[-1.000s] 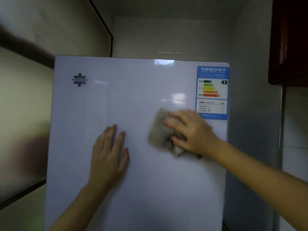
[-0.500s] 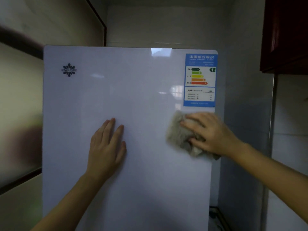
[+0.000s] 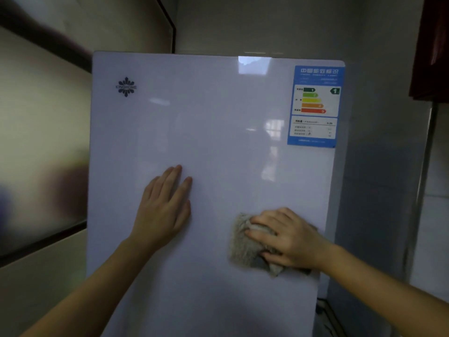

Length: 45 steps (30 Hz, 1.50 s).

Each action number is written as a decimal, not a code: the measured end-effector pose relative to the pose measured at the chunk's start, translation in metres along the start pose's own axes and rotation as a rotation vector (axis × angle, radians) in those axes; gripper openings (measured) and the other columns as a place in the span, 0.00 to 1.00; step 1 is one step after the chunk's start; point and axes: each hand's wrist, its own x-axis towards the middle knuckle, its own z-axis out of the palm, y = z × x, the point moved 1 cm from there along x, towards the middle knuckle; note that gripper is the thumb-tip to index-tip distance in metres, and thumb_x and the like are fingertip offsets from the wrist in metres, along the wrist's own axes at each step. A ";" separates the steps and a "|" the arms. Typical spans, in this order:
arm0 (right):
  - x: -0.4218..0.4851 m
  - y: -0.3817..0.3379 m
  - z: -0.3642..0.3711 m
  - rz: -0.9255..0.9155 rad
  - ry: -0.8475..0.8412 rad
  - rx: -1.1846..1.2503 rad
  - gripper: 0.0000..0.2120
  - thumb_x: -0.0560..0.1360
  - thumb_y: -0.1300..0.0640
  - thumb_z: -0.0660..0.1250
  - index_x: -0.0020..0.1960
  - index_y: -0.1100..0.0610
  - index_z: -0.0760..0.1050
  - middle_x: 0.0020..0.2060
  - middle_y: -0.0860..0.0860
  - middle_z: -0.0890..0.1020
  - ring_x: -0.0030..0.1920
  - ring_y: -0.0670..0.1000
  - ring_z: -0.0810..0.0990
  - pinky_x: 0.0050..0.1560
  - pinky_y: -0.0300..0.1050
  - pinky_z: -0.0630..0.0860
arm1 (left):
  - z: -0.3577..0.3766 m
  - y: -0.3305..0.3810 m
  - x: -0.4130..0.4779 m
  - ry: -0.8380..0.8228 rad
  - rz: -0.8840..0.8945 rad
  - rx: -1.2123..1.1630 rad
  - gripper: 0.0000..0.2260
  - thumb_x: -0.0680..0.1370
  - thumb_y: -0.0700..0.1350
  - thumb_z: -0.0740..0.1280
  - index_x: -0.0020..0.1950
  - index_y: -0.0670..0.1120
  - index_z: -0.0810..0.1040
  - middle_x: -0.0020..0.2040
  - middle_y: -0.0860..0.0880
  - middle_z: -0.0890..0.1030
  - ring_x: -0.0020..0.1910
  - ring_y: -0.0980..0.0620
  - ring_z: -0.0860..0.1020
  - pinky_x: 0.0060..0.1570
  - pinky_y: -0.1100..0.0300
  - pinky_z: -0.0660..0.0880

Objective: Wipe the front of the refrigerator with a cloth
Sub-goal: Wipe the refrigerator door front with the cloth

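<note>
The white glossy refrigerator door (image 3: 213, 132) fills the middle of the head view. My left hand (image 3: 165, 210) lies flat on it, fingers together and pointing up, holding nothing. My right hand (image 3: 289, 239) presses a crumpled grey-beige cloth (image 3: 243, 244) against the door near its right edge, below the blue energy label (image 3: 314, 105). Part of the cloth is hidden under my fingers. A dark brand logo (image 3: 126, 87) marks the door's upper left corner.
A frosted glass panel with a dark frame (image 3: 41, 142) stands to the left. A grey tiled wall (image 3: 379, 166) runs close along the fridge's right side. A dark red cabinet (image 3: 432, 49) hangs at the upper right.
My right hand has slid the cloth to the right and then down, from beside the energy label to well below it. My left hand has stayed flat on the door.
</note>
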 end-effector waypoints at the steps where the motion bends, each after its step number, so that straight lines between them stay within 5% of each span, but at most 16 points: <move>1: 0.007 0.005 -0.003 0.005 0.013 0.004 0.23 0.77 0.45 0.71 0.68 0.55 0.77 0.63 0.57 0.80 0.60 0.57 0.78 0.57 0.52 0.75 | -0.001 -0.004 -0.003 -0.001 -0.010 -0.002 0.23 0.80 0.51 0.59 0.73 0.42 0.71 0.77 0.38 0.67 0.76 0.38 0.67 0.72 0.45 0.64; 12: 0.142 0.085 -0.045 0.393 0.247 -0.085 0.25 0.73 0.48 0.72 0.67 0.56 0.78 0.60 0.57 0.79 0.58 0.59 0.76 0.56 0.51 0.70 | -0.012 -0.065 -0.035 0.074 -0.190 0.025 0.20 0.80 0.50 0.60 0.67 0.40 0.76 0.73 0.38 0.72 0.71 0.37 0.72 0.65 0.45 0.69; 21: 0.152 -0.011 0.026 -0.126 0.001 -0.009 0.19 0.78 0.46 0.68 0.63 0.56 0.80 0.60 0.57 0.82 0.56 0.59 0.81 0.52 0.51 0.75 | 0.008 -0.101 -0.071 0.061 -0.173 0.014 0.22 0.81 0.51 0.59 0.72 0.42 0.74 0.75 0.38 0.70 0.72 0.37 0.72 0.66 0.44 0.69; 33: 0.231 0.027 0.012 0.340 0.226 -0.074 0.23 0.73 0.48 0.72 0.65 0.58 0.79 0.61 0.58 0.80 0.58 0.59 0.78 0.55 0.50 0.70 | 0.020 -0.114 -0.076 0.091 -0.134 -0.061 0.24 0.80 0.51 0.61 0.74 0.44 0.72 0.76 0.40 0.68 0.75 0.41 0.67 0.70 0.46 0.65; 40: 0.172 -0.068 0.065 -0.111 -0.026 0.026 0.19 0.81 0.46 0.64 0.66 0.55 0.79 0.61 0.57 0.82 0.57 0.58 0.80 0.54 0.51 0.77 | 0.018 -0.116 -0.076 0.102 -0.103 -0.093 0.23 0.80 0.51 0.61 0.74 0.44 0.72 0.76 0.40 0.68 0.75 0.41 0.68 0.71 0.46 0.65; 45: 0.188 -0.037 0.046 -0.009 0.046 -0.043 0.20 0.80 0.45 0.65 0.65 0.55 0.80 0.59 0.57 0.83 0.56 0.59 0.80 0.53 0.51 0.77 | 0.016 -0.120 -0.077 0.085 -0.090 -0.123 0.23 0.80 0.51 0.61 0.74 0.43 0.72 0.77 0.40 0.68 0.76 0.41 0.67 0.71 0.46 0.65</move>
